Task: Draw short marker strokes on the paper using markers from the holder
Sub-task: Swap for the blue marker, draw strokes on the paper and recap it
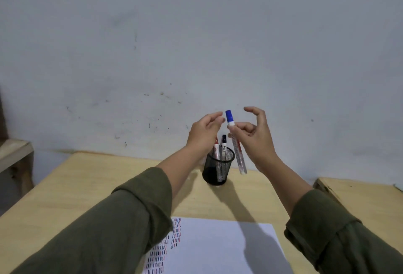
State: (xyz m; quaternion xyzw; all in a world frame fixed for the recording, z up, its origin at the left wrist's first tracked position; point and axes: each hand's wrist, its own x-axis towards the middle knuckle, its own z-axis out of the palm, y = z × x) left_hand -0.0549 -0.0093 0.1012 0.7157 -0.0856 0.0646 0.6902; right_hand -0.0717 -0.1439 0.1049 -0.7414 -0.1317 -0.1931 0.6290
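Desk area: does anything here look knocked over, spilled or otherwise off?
Nothing stands out. The mesh holder stands upright with two markers inside, the paper lies flat with neat rows of strokes, and the right hand holds the capped blue marker above the table.

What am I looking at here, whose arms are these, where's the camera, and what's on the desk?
There is no machine here: this single picture comes from a camera worn on a person's head, looking forward and down at their own arms in green sleeves. The right hand holds a blue-capped marker in the air, cap up. The left hand is open beside the cap, not touching it as far as I can tell. Below them, on the wooden table, stands a black mesh holder with a red-capped and a black-capped marker inside. Nearer the camera lies white paper with rows of short coloured strokes along its left side.
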